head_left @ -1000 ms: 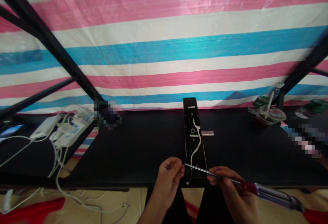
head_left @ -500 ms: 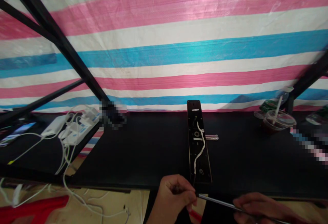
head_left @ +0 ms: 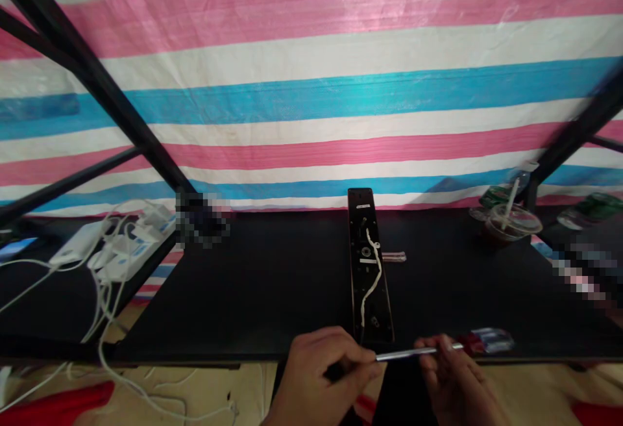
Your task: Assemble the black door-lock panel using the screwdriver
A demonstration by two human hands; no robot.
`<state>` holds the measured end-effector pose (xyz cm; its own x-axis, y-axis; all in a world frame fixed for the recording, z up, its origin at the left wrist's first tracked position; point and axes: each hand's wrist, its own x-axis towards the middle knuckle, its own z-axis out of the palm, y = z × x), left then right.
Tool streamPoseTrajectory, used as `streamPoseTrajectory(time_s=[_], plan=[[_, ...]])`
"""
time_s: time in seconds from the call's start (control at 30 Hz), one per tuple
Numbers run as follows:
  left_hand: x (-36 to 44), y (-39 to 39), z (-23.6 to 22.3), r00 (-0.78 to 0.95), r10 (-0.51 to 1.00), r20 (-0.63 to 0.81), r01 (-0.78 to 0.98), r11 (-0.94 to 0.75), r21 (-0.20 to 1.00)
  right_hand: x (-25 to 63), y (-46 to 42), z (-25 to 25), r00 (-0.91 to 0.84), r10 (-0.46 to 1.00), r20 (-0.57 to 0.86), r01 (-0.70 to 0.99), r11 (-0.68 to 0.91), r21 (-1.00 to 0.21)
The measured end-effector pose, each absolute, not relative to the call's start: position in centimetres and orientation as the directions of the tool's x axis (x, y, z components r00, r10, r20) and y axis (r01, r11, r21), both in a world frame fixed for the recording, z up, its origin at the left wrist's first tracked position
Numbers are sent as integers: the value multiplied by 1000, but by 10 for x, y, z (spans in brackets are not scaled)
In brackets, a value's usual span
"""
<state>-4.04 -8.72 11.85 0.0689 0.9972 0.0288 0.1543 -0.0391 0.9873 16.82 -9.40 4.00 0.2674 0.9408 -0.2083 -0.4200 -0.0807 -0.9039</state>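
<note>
A long black door-lock panel (head_left: 366, 263) lies lengthwise on the black table (head_left: 272, 283), a white cable (head_left: 372, 270) running along it and a metal lever handle (head_left: 393, 257) sticking out on its right. At the table's near edge, my left hand (head_left: 324, 374) is closed in a pinch around the tip of a screwdriver (head_left: 438, 348). My right hand (head_left: 455, 380) grips the screwdriver's steel shaft near its red and clear handle. The tool lies almost level just below the panel's near end.
Iced drink cup with straw (head_left: 509, 221) and green bottles (head_left: 591, 208) stand at the right. White chargers and cables (head_left: 117, 250) lie on a second black table at the left. Black frame bars (head_left: 97, 82) cross a pink, white and blue striped tarp (head_left: 341, 88) behind.
Both hands dropped toward the table's near edge, then rose a little. The screwdriver swung from a downward slant to nearly level. My left fingers closed tighter round its tip.
</note>
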Motion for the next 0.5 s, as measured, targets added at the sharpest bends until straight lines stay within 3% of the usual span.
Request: streamPoseTrajectory(time_s=[0.1, 0.2, 0.3, 0.5], plan=[[-38, -68, 97, 23, 998, -54, 67, 52, 996, 161, -71, 48, 380, 914, -140, -432, 42, -901], [-30, -41, 55, -91, 991, -98, -38, 95, 995, 154, -37, 66, 495, 859, 135, -200, 264, -943], [-18, -11, 13, -276, 960, -38, 33, 49, 998, 146, 6, 76, 367, 841, 398, 91, 393, -915], [-2, 28, -16, -248, 968, -21, 28, 29, 999, 129, 66, 72, 132, 862, 489, 238, 452, -860]])
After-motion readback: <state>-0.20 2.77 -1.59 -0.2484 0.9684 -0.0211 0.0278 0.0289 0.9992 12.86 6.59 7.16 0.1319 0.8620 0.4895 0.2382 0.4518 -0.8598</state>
